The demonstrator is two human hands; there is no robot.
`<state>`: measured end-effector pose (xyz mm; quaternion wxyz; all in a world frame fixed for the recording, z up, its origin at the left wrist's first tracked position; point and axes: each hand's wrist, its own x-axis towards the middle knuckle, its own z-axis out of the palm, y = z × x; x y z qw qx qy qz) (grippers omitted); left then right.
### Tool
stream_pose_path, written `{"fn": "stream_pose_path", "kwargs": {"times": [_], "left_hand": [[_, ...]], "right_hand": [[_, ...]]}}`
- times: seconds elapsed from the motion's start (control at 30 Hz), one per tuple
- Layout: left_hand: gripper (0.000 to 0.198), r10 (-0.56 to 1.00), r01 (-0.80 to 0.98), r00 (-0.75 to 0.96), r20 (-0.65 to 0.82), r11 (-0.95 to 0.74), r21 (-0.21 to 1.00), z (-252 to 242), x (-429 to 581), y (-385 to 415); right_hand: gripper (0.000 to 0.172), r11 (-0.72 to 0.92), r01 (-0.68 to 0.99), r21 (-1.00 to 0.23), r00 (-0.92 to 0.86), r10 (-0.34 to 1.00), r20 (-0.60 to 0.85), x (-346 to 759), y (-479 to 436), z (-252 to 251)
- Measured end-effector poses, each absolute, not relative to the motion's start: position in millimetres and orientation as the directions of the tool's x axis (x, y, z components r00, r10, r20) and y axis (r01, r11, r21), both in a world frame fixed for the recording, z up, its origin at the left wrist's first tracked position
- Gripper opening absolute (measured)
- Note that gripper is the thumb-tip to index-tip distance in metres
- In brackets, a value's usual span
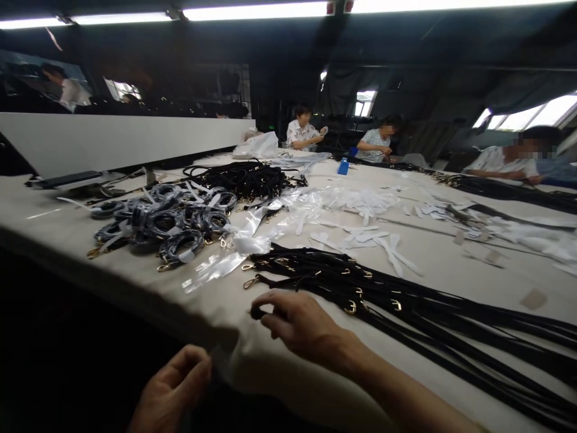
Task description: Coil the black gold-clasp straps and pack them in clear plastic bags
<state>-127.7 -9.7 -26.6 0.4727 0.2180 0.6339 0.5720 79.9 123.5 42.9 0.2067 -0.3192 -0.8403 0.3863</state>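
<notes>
My right hand [300, 319] is over the table's near edge, its thumb and fingers curled around a dark bit of black strap [258, 313]. Most of that piece is hidden by the fingers. Lower and to the left, my left hand [174, 388] hangs in front of the edge with thumb and fingers pressed together; whether anything is between them cannot be made out. Just beyond my right hand lies a long bundle of black straps [406, 304] with gold buckles and clasps, stretching off to the right.
Coiled straps in clear wrap [166, 219] are heaped at left, beside a pile of loose black straps [246, 179]. Clear plastic sleeves [252, 237] and white paper strips [392, 252] are scattered mid-table. A blue object [343, 166] stands farther back. Several people sit across the table.
</notes>
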Motion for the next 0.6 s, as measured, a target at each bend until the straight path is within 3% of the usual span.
{"fn": "stream_pose_path", "kwargs": {"times": [0.07, 0.13, 0.27, 0.37, 0.43, 0.6], "left_hand": [[0.046, 0.859, -0.233, -0.41, -0.306, 0.226, 0.946, -15, -106, -5], [0.048, 0.886, -0.212, -0.383, -0.263, 0.193, 0.958, -6, -89, -1], [0.044, 0.907, -0.162, -0.376, -0.19, 0.138, 0.977, 3, -75, 1], [0.041, 0.934, -0.026, -0.337, -0.12, 0.118, 0.993, 5, -75, 1], [0.039, 0.945, 0.117, -0.323, -0.046, 0.088, 0.989, 4, -75, 1], [0.039, 0.951, 0.306, -0.302, 0.063, 0.035, 0.951, -5, -74, 1]], "right_hand": [[0.032, 0.305, 0.305, -0.902, -0.701, 0.713, 0.004, 98, 125, 49], [0.032, 0.193, 0.264, -0.945, -0.694, 0.719, -0.047, 111, 125, 54], [0.026, 0.192, 0.311, -0.931, -0.727, 0.679, -0.103, 124, 114, 60], [0.046, 0.121, 0.352, -0.928, -0.734, 0.651, -0.194, 120, 102, 57], [0.05, 0.005, 0.315, -0.949, -0.729, 0.642, -0.238, 111, 94, 50], [0.017, -0.254, 0.146, -0.956, -0.682, 0.675, -0.283, 90, 80, 20]]}}
